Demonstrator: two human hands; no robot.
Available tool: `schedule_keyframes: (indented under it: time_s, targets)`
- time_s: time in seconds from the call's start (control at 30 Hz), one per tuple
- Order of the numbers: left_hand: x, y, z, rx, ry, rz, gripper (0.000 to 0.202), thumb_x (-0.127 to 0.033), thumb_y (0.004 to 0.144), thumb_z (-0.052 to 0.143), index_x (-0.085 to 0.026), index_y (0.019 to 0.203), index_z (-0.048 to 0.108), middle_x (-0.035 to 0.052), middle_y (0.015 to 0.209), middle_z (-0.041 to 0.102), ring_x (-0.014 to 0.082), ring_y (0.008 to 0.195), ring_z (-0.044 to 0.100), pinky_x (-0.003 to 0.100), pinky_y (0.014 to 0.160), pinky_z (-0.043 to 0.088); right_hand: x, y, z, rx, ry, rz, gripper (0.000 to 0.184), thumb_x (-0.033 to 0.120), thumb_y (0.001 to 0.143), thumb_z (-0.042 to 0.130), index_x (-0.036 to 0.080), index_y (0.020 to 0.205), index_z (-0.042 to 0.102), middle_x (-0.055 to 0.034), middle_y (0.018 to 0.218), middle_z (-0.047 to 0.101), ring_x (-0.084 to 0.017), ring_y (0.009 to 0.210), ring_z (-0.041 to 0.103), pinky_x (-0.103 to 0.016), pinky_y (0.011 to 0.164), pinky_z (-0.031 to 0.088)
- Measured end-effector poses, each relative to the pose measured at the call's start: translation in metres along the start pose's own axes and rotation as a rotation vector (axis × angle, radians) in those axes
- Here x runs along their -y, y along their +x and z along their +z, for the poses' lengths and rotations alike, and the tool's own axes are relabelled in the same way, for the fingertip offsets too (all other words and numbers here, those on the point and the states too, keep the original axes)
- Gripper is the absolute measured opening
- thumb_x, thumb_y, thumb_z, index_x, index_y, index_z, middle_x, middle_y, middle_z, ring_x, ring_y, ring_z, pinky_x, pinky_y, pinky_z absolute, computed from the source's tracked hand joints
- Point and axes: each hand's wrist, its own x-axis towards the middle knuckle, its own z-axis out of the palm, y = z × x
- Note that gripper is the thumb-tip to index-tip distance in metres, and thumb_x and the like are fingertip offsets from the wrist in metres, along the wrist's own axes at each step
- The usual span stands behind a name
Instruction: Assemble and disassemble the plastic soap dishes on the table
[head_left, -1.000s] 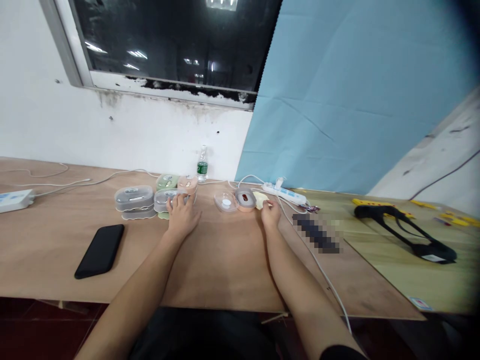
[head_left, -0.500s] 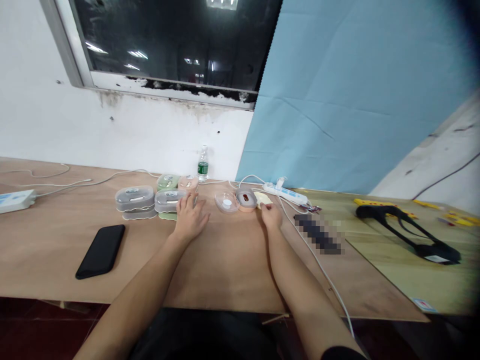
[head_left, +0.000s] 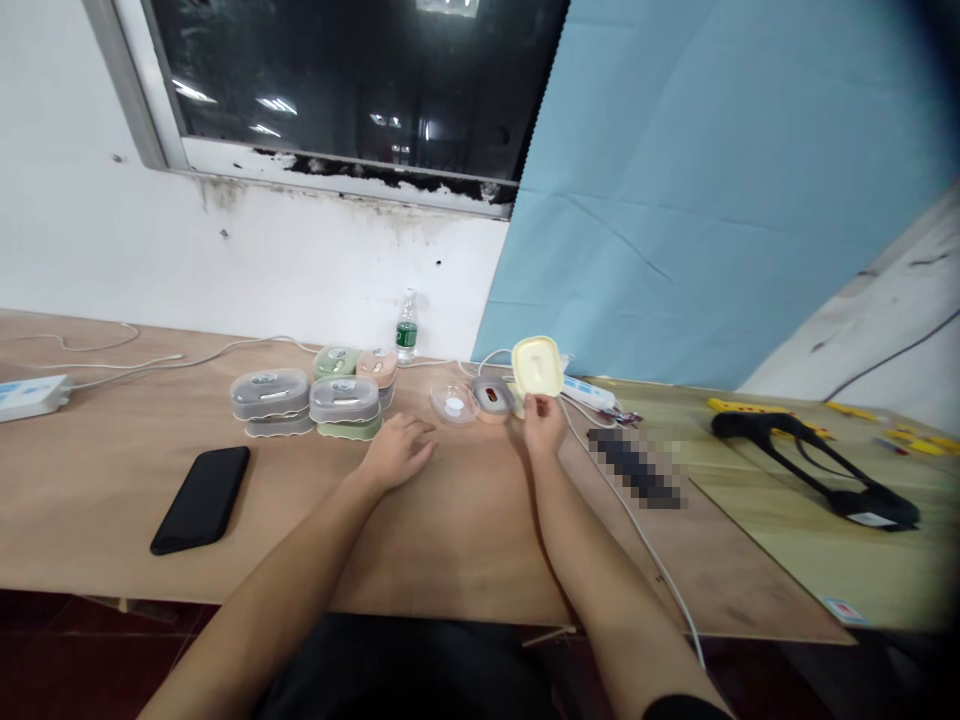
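Note:
My right hand pinches a pale yellow plastic tray by its lower edge and holds it tilted up above the table. Just left of it lie an open pink case and its clear lid. My left hand rests flat on the wooden table, fingers spread, holding nothing. To its left stand stacked small cases with clear lids, grey, green and pink.
A black phone lies front left. A white power strip sits far left, another behind the yellow tray with cables running off. A water bottle stands by the wall. A black strap device lies right.
My right hand has lifted the yellow tray up off the table. My left hand has slid right and back, away from the stacked cases.

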Motion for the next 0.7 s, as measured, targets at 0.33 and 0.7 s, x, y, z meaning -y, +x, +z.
schedule_keyframes:
  time_s: [0.33, 0.7]
  targets:
    - [0.005, -0.004, 0.017, 0.118, -0.575, -0.294, 0.067, -0.045, 0.095, 0.029, -0.016, 0.148, 0.000, 0.0113, 0.114, 0.065, 0.0177, 0.083, 0.066, 0.037, 0.080, 0.051, 0.057, -0.037, 0.010, 0.315, 0.022, -0.711, 0.049, 0.034, 0.083, 0.051, 0.016, 0.128, 0.052, -0.0109, 0.134, 0.052, -0.024, 0.120, 0.051, -0.037, 0.103, 0.040]
    - [0.010, -0.003, 0.022, 0.029, -0.221, -0.052, 0.034, -0.033, 0.089, 0.047, -0.021, 0.120, 0.054, 0.0071, 0.115, 0.064, 0.0215, 0.103, 0.060, 0.036, 0.093, 0.046, 0.084, -0.062, 0.022, 0.429, 0.181, -0.943, 0.034, 0.035, 0.084, 0.056, 0.022, 0.116, 0.060, -0.0076, 0.120, 0.062, -0.023, 0.112, 0.056, -0.043, 0.100, 0.042]
